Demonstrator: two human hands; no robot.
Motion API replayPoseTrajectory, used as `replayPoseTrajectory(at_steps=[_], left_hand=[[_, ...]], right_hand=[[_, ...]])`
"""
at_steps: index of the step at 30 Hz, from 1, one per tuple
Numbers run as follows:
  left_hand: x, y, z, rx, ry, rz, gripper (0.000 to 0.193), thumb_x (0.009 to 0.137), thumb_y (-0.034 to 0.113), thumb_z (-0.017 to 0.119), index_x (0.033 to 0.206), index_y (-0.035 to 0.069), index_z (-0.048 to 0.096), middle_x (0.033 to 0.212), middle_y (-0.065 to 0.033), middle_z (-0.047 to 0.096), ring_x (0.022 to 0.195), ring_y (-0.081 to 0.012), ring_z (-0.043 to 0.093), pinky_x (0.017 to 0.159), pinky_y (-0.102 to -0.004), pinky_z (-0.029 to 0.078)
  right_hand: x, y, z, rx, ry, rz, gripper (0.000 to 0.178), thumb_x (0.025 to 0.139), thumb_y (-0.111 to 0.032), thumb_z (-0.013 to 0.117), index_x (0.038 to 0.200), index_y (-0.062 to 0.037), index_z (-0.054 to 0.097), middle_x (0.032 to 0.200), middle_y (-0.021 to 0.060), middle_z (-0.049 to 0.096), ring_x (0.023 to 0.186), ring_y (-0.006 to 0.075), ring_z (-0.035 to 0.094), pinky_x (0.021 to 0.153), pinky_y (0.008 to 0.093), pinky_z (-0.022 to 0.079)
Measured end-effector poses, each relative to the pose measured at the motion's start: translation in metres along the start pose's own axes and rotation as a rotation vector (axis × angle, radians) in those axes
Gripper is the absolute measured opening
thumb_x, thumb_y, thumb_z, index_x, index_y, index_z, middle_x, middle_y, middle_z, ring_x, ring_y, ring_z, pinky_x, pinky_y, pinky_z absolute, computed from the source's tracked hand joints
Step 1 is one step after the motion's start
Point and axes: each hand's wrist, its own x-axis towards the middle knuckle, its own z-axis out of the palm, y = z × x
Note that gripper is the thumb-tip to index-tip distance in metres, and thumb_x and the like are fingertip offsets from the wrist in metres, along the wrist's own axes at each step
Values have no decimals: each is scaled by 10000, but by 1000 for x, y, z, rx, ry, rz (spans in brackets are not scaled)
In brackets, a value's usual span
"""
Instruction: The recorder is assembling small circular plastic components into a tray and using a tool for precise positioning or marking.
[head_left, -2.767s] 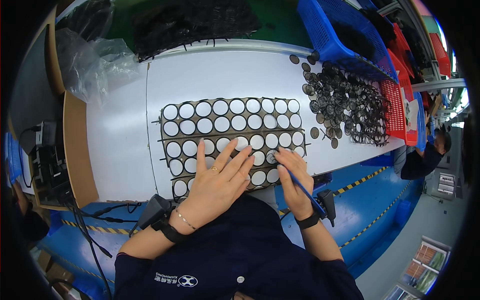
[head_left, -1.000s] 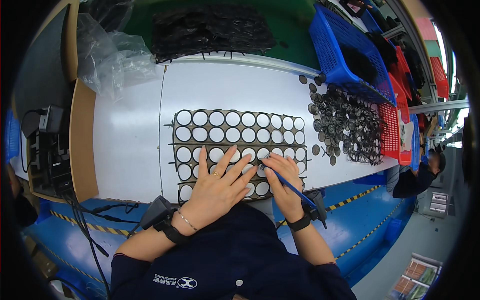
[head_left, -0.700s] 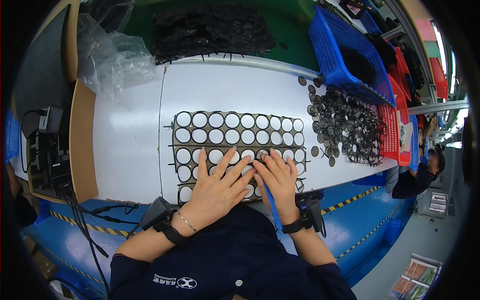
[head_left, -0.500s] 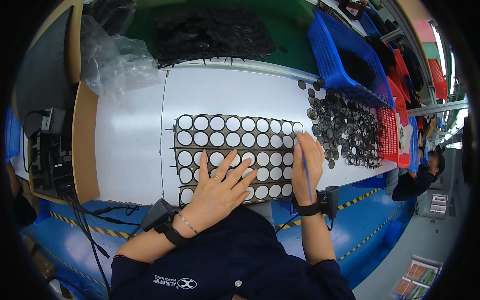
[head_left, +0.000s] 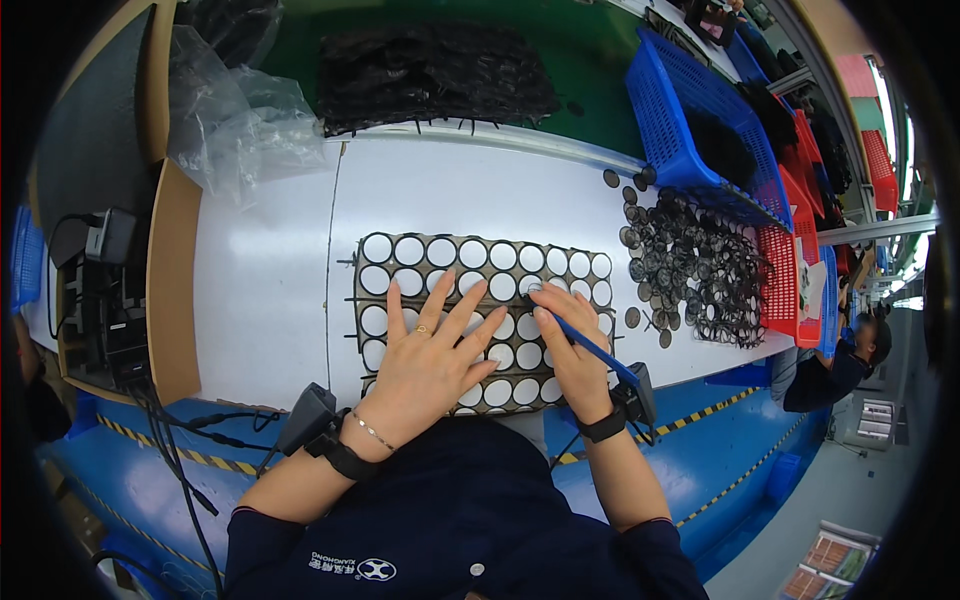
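A dark sheet (head_left: 372, 300) lies on the white table before me, covered with rows of white round discs (head_left: 502, 256) in black rings. My left hand (head_left: 420, 365) rests flat over its middle left, fingers spread, with a ring and a bracelet on it. In my right hand (head_left: 577, 360) is a slim blue stick-like tool (head_left: 600, 352), pinched between thumb and fingers. Its front end meets the sheet near the second row, by the right fingertips; the exact tip is hidden. The fingers cover some of the discs.
Loose black rings and discs (head_left: 680, 265) lie heaped right of the sheet. Beyond stand a blue basket (head_left: 665, 110) and red baskets (head_left: 780, 270). A black stack (head_left: 430, 75) sits at the back, with clear plastic bags (head_left: 250, 130) and a cardboard box (head_left: 173, 290) leftward. Another person (head_left: 845, 365) is far right.
My right hand has moved left along the sheet, from its upper right corner toward the middle, and the blue tool now slants more. My left hand stays nearly in place.
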Motion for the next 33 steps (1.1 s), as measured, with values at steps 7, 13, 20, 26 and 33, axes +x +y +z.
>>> replayPoseTrajectory(at_steps=[7,13,20,26,33], left_hand=[[0,-1,0,15,-6,0,595,876,439,730,1424,254,589,1558,-42,450,1507,-317,289,1139,-740,151],[2,0,-1,22,-4,12,592,877,431,732,1421,244,588,1548,-51,456,1496,-320,306,1133,-742,162],[0,-4,-4,-8,-5,-27,570,890,411,720,1419,243,590,1553,-48,449,1489,-305,320,1136,-738,151],[-1,-12,-4,8,8,-40,571,890,412,715,1424,255,589,1560,-45,445,1495,-295,317,1148,-729,132],[-2,-13,-4,25,20,-32,562,897,414,707,1420,245,593,1555,-57,452,1497,-295,315,1144,-734,134]], right_hand=[[1,1,3,-24,1,-14,225,1004,-206,636,1173,-87,724,1194,97,726,1252,255,616,1157,460,312],[3,12,12,-496,50,-330,319,921,-89,706,1238,-115,689,1249,85,694,1258,263,613,1142,492,316],[24,12,-25,191,96,126,249,1012,-131,625,1218,-14,699,1216,163,710,1191,312,638,1067,408,436],[1,1,-1,15,5,31,235,1001,-205,643,1164,-58,729,1198,148,725,1253,276,621,1144,477,342],[3,-1,0,53,5,53,243,1003,-231,638,1150,-61,733,1191,142,727,1259,280,614,1156,473,326]])
